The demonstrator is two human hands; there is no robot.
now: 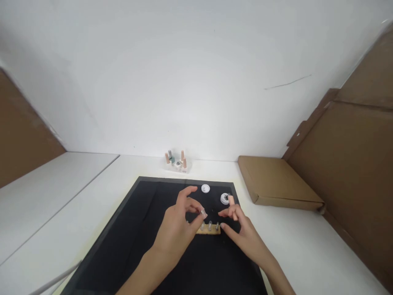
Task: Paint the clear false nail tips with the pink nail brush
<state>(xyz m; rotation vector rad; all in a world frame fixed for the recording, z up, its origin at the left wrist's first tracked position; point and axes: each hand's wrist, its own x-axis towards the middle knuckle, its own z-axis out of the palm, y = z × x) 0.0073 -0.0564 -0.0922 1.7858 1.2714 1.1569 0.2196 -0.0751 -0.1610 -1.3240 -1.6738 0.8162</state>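
Note:
My left hand [179, 221] is raised over the black mat, pinching a small clear piece [204, 213], perhaps a nail tip, between thumb and a finger; its index finger is lifted away. A peach-coloured nail polish brush cap [231, 200] is tucked between the fingers of my right hand [239, 227], whose thumb and index finger are apart. Below and between the hands lies a wooden strip [208, 232] with several clear upright pieces on it. My left hand hides the strip's left part. Right thumb and index finger are close to the strip's right end.
Two small white round dishes [205, 188] sit at the far right of the black mat [135, 229]; one holds dark bits. Behind it stands a clear tray [178, 168] with several bottles. A flat cardboard box [276, 180] lies to the right, and cardboard panels [346, 147] flank both sides.

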